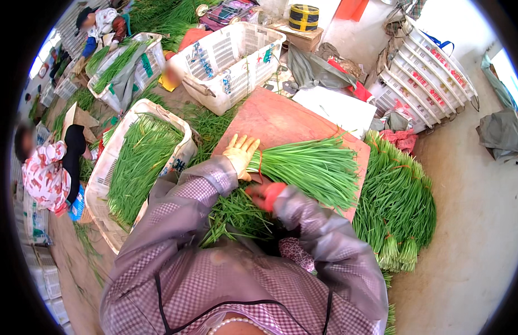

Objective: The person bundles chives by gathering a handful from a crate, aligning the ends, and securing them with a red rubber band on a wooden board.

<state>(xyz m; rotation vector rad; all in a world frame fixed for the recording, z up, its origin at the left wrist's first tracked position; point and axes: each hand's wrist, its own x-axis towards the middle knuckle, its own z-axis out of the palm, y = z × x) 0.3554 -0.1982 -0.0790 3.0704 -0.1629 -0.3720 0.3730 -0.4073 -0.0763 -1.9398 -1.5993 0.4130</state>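
Note:
A bundle of long green chives [312,167] lies on a reddish board [270,120], its thin leaves fanning out to the right. Around its left end runs a red tie [260,163]. My left hand [240,155], in a pale yellow glove, rests against that end with its fingers spread. Just below the tie is my right hand [263,195], dark with red at the wrist. Its fingers are blurred and partly hidden by the bundle's lower edge, so I cannot make out a grip. Loose chives [236,218] lie beneath my forearms.
Many tied chive bundles [395,201] are stacked right of the board. A white crate [183,148] of chives stands at left, another crate [228,67] beyond the board. Stacked white crates [426,72] lean by the wall. Two people [47,173] sit at far left.

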